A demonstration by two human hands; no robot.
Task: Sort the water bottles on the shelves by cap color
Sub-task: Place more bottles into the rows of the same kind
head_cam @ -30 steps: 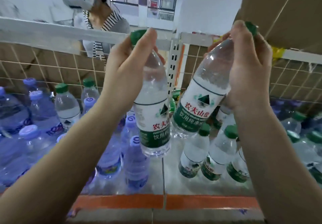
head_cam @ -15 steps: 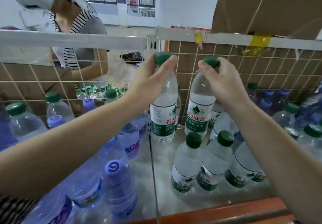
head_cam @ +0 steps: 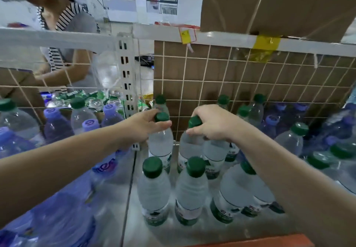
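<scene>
Lowered since a second ago: two green-capped bottles, from raised before the shelf (head_cam: 131, 214) to down behind its front row.

Near the shelf's front edge, right of the centre seam: three front-row bottles (head_cam: 154, 187), green caps, upright, side by side. Left of the seam, front to back: purple-capped bottles (head_cam: 90, 125), crowded, nearest ones blurred.

Just behind the front row: left bottle (head_cam: 160, 144) gripped by the left hand (head_cam: 144, 126), fingers curled round neck and cap. Right bottle (head_cam: 189, 150) gripped likewise by the right hand (head_cam: 213, 125). Close together, roughly upright, bases hidden.

Toward the right edge: mixed bottles (head_cam: 292, 141), green and purple caps.

Along the back edge: wire grid (head_cam: 212, 79) over brown board. Beyond it, left: a person in a striped top (head_cam: 63, 35). On the shelf above: cardboard box (head_cam: 269, 2).
</scene>
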